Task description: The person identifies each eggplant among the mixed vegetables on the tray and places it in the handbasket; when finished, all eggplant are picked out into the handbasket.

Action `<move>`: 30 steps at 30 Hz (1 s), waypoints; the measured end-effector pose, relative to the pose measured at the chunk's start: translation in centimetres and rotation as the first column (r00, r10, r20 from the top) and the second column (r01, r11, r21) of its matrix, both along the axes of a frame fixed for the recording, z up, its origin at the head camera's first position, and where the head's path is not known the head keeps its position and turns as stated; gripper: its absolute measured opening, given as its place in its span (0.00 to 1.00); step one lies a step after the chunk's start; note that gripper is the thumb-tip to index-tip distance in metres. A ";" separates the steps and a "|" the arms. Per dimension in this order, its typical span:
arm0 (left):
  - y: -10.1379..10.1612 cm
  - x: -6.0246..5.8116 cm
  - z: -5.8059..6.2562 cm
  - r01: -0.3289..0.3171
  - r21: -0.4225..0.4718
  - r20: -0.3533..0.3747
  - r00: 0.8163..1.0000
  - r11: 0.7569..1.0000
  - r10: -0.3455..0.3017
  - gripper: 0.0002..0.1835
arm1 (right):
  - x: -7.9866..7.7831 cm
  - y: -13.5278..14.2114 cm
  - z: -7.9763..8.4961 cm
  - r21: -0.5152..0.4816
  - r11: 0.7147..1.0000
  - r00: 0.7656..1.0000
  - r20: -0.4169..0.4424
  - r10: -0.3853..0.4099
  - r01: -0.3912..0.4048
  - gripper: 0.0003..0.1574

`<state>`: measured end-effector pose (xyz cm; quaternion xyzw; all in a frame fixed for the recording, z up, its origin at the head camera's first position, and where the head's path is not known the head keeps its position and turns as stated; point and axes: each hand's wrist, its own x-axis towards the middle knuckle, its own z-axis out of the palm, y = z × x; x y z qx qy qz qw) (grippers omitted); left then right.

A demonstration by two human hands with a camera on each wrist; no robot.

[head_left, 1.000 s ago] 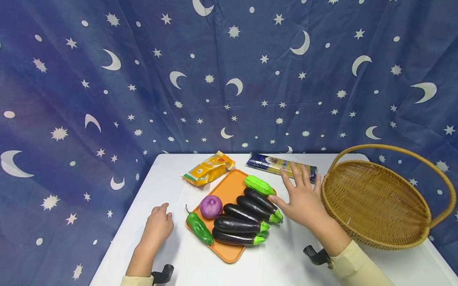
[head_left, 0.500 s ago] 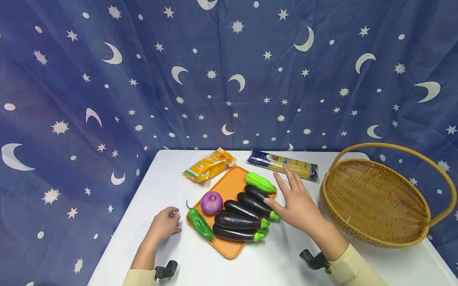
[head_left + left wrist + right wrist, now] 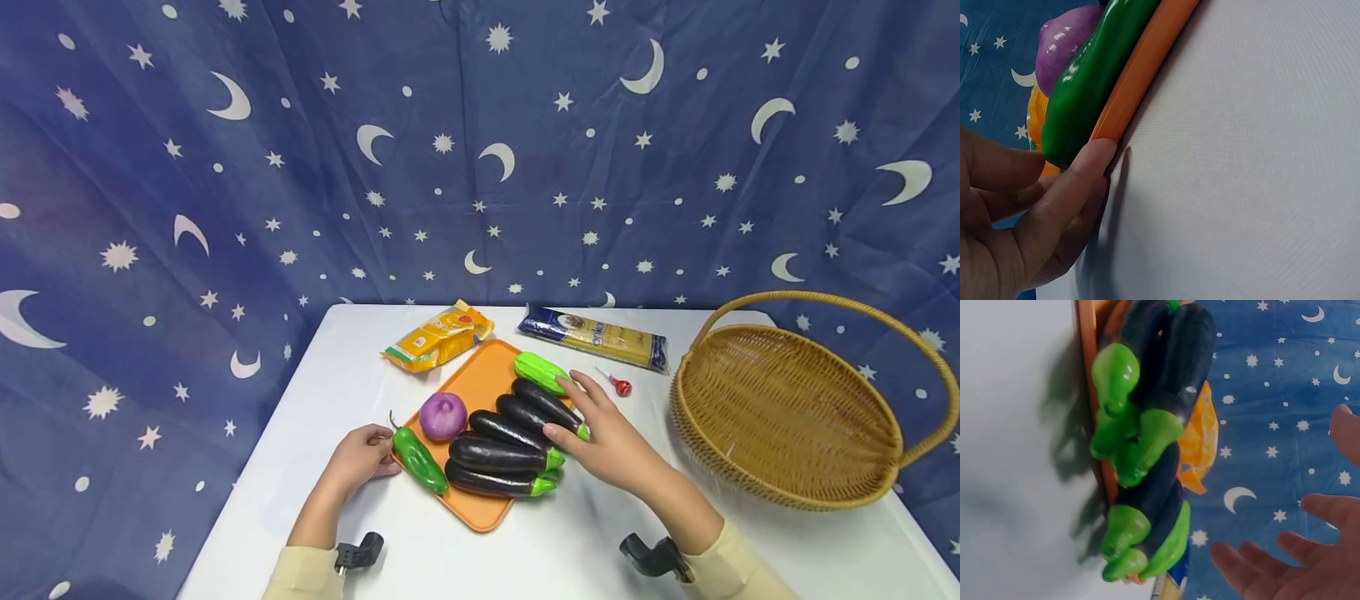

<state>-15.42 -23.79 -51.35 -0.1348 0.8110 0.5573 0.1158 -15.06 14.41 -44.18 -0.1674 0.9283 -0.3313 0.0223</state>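
An orange tray (image 3: pixel 480 375) holds several eggplants (image 3: pixel 495 454), a purple onion (image 3: pixel 442 417), a green chili pepper (image 3: pixel 420 460) and a light green ridged vegetable (image 3: pixel 537 371). My left hand (image 3: pixel 358 460) is at the tray's left corner, beside the pepper's stem end. In the left wrist view a fingertip (image 3: pixel 1102 150) touches the tray's rim (image 3: pixel 1141 69); the other fingers lie partly behind. My right hand (image 3: pixel 606 437) hovers with spread fingers near the eggplants' green caps at the tray's right side. In the right wrist view that hand (image 3: pixel 1304 562) holds nothing.
A wicker basket (image 3: pixel 795 417) with a tall handle stands at the right. Behind the tray lie an orange packet (image 3: pixel 438 336) and a blue-and-yellow pasta pack (image 3: pixel 596 336). A small red lollipop-like item (image 3: pixel 622 387) lies right of the tray. A starry curtain (image 3: pixel 480 167) hangs behind.
My left hand has moved right, up to the tray's left corner. My right hand has drawn left and nearer the eggplants, uncovering the small red item. Tray and vegetables keep their places.
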 end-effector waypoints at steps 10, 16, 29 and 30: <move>0.3 -0.8 0.4 0.009 -0.065 -0.030 0.999 0.998 -0.011 0.16 | -0.1 -0.3 -1.8 -0.220 0.975 0.992 0.119 0.050 -0.023 0.39; 0.3 -0.7 0.3 0.009 -0.074 -0.035 0.999 0.997 -0.012 0.16 | 0.2 -0.8 -3.1 -0.287 0.958 0.981 0.184 0.055 0.000 0.36; 0.6 -0.3 -0.6 -0.006 -0.095 -0.028 1.000 0.995 0.003 0.16 | 0.8 -2.1 -5.1 -0.276 0.961 0.979 0.199 0.044 0.013 0.28; 0.7 -0.3 -0.5 -0.007 -0.095 -0.030 1.000 0.995 0.004 0.16 | 0.8 -2.2 -5.1 -0.268 0.963 0.980 0.196 0.040 0.014 0.28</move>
